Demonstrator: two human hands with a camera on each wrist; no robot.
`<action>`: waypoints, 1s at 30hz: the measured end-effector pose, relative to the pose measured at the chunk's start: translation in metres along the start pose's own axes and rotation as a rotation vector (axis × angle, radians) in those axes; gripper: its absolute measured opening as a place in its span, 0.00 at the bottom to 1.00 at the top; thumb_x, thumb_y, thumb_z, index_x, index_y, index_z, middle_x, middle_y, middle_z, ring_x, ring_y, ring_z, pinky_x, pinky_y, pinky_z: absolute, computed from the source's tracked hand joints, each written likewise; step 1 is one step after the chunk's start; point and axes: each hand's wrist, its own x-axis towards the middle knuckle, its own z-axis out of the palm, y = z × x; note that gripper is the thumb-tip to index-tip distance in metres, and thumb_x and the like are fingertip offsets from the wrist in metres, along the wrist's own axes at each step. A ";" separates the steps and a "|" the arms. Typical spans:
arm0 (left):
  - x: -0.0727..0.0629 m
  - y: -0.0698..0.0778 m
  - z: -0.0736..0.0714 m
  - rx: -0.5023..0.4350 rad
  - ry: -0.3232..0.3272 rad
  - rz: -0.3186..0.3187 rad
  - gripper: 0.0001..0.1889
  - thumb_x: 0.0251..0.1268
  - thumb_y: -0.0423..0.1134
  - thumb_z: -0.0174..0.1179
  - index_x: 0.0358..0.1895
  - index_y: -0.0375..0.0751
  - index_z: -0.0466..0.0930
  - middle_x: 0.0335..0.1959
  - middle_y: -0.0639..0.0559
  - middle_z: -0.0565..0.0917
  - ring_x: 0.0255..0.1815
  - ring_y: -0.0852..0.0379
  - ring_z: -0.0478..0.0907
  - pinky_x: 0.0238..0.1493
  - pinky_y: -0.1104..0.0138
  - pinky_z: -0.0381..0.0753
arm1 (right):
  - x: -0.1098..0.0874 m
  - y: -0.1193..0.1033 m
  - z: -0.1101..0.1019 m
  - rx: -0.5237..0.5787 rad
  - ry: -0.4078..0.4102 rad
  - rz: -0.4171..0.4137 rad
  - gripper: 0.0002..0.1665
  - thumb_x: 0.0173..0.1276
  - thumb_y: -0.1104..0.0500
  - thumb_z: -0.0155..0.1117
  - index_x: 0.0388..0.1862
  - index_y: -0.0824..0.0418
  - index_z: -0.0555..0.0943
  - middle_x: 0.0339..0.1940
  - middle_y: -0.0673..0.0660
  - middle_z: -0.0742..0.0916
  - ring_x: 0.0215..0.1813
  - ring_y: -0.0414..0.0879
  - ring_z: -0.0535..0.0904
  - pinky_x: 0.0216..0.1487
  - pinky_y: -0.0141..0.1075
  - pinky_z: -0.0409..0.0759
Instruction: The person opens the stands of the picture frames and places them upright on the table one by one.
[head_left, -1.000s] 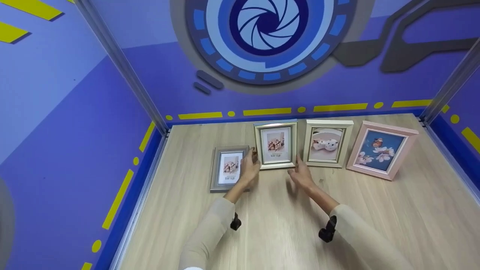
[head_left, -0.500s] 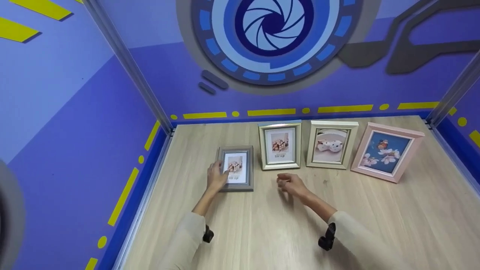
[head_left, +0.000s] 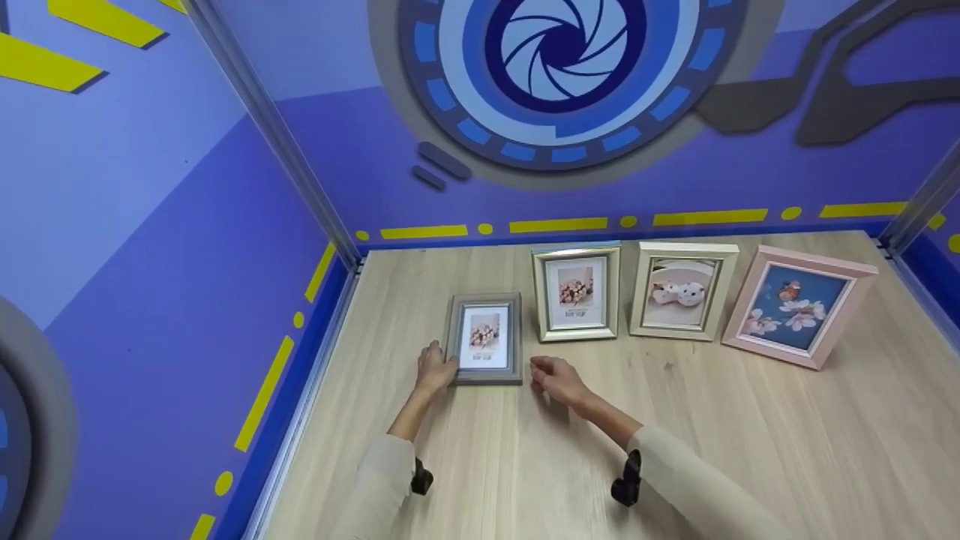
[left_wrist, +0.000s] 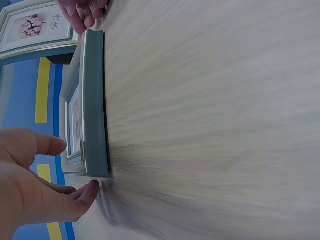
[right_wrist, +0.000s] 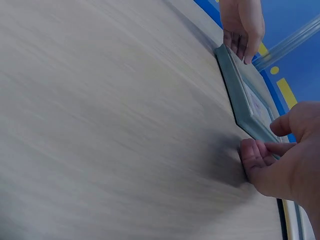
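Note:
A grey picture frame [head_left: 484,336] with a flower print lies face up on the wooden table. My left hand [head_left: 435,370] is at its lower left edge. In the left wrist view the thumb [left_wrist: 52,145] overlaps the frame's face, while the loosely bent fingers [left_wrist: 82,197] are just outside its side. On the other side, my right hand [head_left: 561,381] is bent beside the lower right corner, a small gap between fingertips and frame in the head view. Close by in the right wrist view, the right thumb [right_wrist: 281,125] hovers at the frame's edge.
A gold picture frame [head_left: 576,292], a cream one [head_left: 684,291] and a pink one [head_left: 799,307] stand upright in a row to the right of the grey frame. Blue-purple panels [head_left: 180,247] wall in the table [head_left: 570,480] at the back and sides.
My left hand has left the gold frame and moved across to the grey frame's left edge. My right hand has also come away from the gold frame, leftward toward the grey one.

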 end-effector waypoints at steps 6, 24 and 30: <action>0.005 0.002 0.006 -0.003 -0.004 -0.001 0.33 0.71 0.36 0.53 0.73 0.19 0.59 0.71 0.23 0.65 0.76 0.29 0.61 0.78 0.44 0.62 | 0.007 -0.001 0.005 -0.114 -0.012 -0.059 0.18 0.74 0.68 0.51 0.53 0.83 0.77 0.38 0.63 0.85 0.36 0.44 0.80 0.37 0.31 0.79; -0.003 0.010 0.006 0.027 0.061 -0.024 0.23 0.69 0.34 0.55 0.60 0.18 0.73 0.54 0.28 0.80 0.58 0.33 0.79 0.61 0.47 0.81 | 0.004 -0.008 0.011 -0.135 -0.068 -0.050 0.18 0.75 0.66 0.53 0.55 0.76 0.82 0.45 0.64 0.88 0.46 0.46 0.79 0.49 0.35 0.78; -0.006 0.011 -0.003 0.025 0.082 -0.045 0.15 0.67 0.32 0.54 0.51 0.25 0.79 0.44 0.37 0.84 0.45 0.46 0.80 0.51 0.53 0.84 | 0.001 -0.010 0.014 -0.028 0.035 0.022 0.22 0.72 0.67 0.58 0.62 0.77 0.78 0.55 0.70 0.87 0.50 0.49 0.85 0.52 0.38 0.86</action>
